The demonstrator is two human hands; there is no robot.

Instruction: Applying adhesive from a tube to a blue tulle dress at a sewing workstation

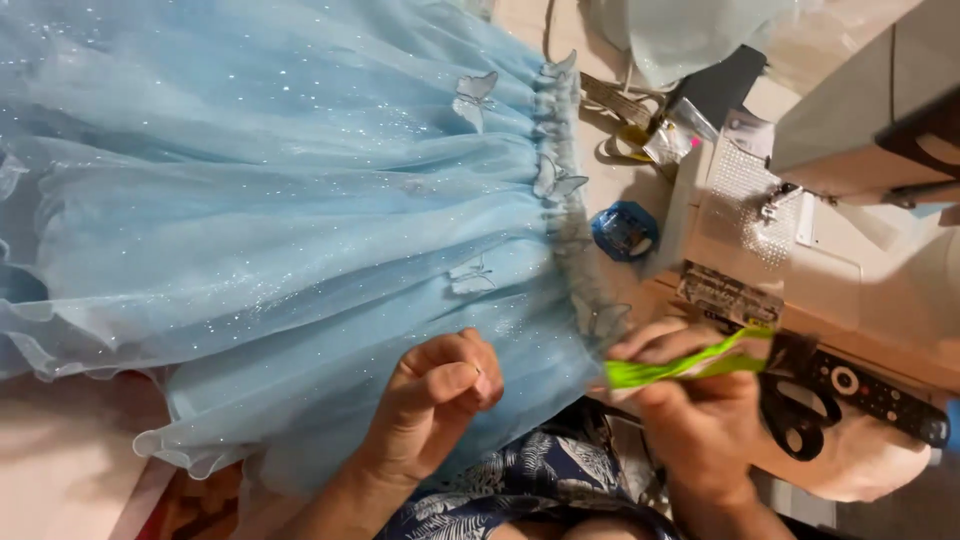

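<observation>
The blue skirt is spread across the table, its gathered edge pinched shut in the left hand, seemingly to steady it, while a green strip is gripped in the right hand beside black scissors.

your light blue tulle skirt lies spread flat, glittery, with small fabric butterflies near its gathered waistband; the bright green strip sits bunched just beside that waistband's lower end
</observation>
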